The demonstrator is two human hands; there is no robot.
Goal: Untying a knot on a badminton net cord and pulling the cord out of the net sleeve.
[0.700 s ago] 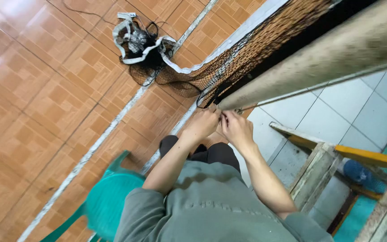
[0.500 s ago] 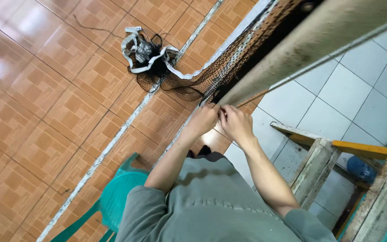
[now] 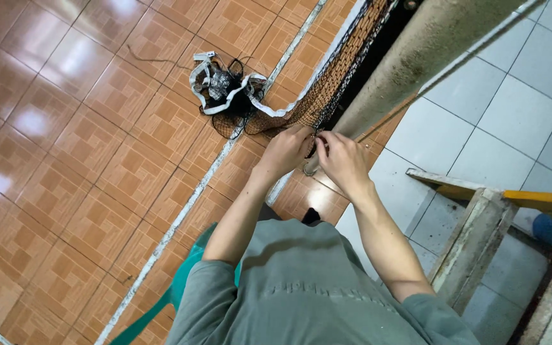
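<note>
Hands (image 3: 317,153) lower on net (image 3: 327,89) now

No package, label, sign or screen is seen in this view from above.
</note>
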